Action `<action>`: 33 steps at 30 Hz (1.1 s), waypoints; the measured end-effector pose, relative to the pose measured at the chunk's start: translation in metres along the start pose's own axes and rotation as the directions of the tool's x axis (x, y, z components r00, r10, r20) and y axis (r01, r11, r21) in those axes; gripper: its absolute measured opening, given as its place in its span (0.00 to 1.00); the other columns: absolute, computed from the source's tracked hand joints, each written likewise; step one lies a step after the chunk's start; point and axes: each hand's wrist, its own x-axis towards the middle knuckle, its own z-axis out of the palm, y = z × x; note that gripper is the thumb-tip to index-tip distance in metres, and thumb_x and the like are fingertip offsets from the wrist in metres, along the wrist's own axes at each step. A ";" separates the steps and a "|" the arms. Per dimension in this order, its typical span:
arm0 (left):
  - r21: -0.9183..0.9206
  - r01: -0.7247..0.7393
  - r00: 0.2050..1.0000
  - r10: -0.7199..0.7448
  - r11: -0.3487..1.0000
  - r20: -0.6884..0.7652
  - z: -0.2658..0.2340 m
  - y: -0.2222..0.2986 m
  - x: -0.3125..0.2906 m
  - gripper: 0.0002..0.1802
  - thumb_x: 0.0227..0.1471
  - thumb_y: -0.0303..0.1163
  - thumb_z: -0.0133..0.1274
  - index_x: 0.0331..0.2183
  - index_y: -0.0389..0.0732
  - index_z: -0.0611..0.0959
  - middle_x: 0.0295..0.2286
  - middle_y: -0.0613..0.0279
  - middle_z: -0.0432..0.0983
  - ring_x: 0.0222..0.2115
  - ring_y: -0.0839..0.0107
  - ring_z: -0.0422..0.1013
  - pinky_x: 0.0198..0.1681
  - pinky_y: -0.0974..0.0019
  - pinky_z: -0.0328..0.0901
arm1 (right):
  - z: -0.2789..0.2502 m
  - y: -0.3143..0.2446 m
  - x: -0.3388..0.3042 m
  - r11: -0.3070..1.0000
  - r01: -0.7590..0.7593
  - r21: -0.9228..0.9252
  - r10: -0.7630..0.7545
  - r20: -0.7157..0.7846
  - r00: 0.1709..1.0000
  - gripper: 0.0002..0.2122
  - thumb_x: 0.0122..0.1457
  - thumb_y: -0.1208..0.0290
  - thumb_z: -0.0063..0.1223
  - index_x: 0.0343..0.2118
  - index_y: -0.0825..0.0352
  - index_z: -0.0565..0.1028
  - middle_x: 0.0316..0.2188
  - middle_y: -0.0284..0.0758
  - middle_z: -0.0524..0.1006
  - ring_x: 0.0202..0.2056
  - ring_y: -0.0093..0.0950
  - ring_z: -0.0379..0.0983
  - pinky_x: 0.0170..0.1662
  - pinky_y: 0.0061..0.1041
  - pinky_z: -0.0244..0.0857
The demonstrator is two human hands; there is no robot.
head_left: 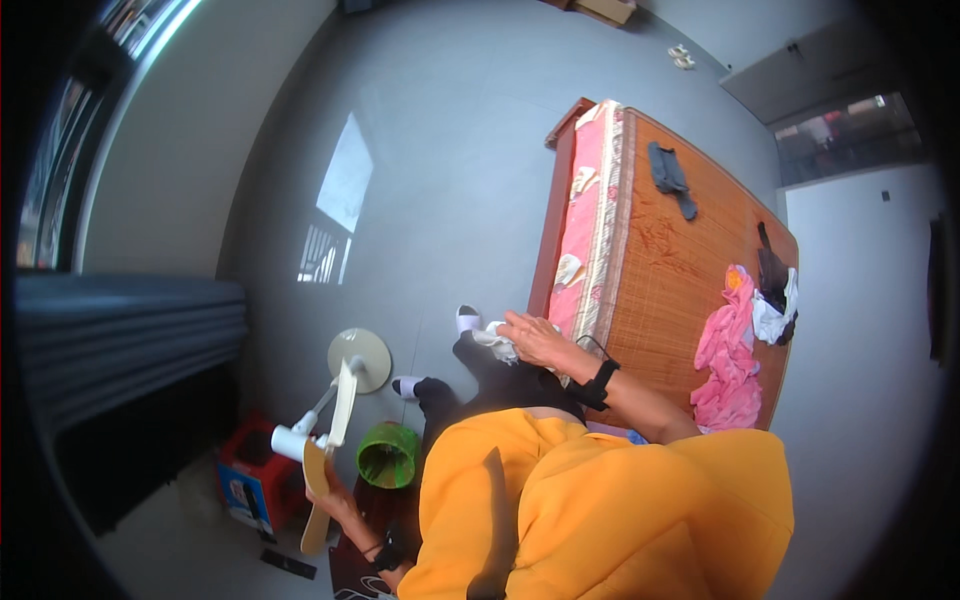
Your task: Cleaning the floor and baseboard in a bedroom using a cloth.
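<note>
At the lower left, my left hand (337, 500) is closed on a blade of a white pedestal fan (290, 441). No guard shows around the fan's blades (314, 466), and its pole rises from a round base (361, 360) on the floor. My fingertips are partly hidden behind the blade. In front of my lap, my right hand (540, 341) holds a crumpled white cloth (495, 343), with its fingers bent over it. Dark bands circle both wrists.
A green waste bin (388, 455) stands beside the fan, near a red box (250, 470). To the right is a bed with a woven mat (670, 250), bearing dark trousers (671, 180) and pink clothing (728, 350). A dark curtain (150, 320) hangs at left.
</note>
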 end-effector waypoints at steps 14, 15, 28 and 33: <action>0.156 -0.077 0.992 0.091 0.985 -0.087 -0.032 0.109 -0.006 0.25 0.39 0.28 0.56 0.42 0.32 0.70 0.38 0.50 0.69 0.38 0.61 0.67 0.42 0.63 0.62 | -0.030 0.099 0.015 0.999 -0.040 0.033 0.039 0.038 0.999 0.14 0.42 0.82 0.43 0.36 0.66 0.69 0.30 0.40 0.63 0.35 0.40 0.66 0.35 0.35 0.62; 0.212 -0.093 0.987 0.118 0.973 -0.107 -0.036 0.132 -0.001 0.29 0.42 0.31 0.57 0.46 0.33 0.68 0.42 0.47 0.67 0.42 0.59 0.65 0.47 0.64 0.61 | -0.032 0.102 0.017 0.999 -0.036 0.021 0.035 0.069 0.997 0.14 0.42 0.82 0.43 0.36 0.66 0.68 0.30 0.40 0.63 0.35 0.39 0.66 0.35 0.35 0.62; 0.069 -0.367 0.908 0.341 0.928 0.244 0.126 0.258 0.114 0.14 0.43 0.22 0.50 0.37 0.36 0.74 0.33 0.54 0.72 0.29 0.67 0.71 0.34 0.70 0.65 | -0.095 0.154 0.032 0.958 -0.238 0.162 0.250 -0.057 0.967 0.17 0.45 0.82 0.41 0.41 0.65 0.69 0.34 0.40 0.65 0.38 0.39 0.66 0.41 0.34 0.61; 0.215 -0.343 0.733 0.117 0.914 0.670 0.209 0.259 0.176 0.19 0.42 0.35 0.55 0.38 0.39 0.74 0.34 0.50 0.72 0.34 0.57 0.70 0.36 0.61 0.65 | -0.114 0.182 0.044 0.902 -0.343 0.263 0.377 -0.092 0.922 0.17 0.45 0.81 0.42 0.41 0.64 0.70 0.36 0.42 0.66 0.39 0.41 0.66 0.42 0.35 0.61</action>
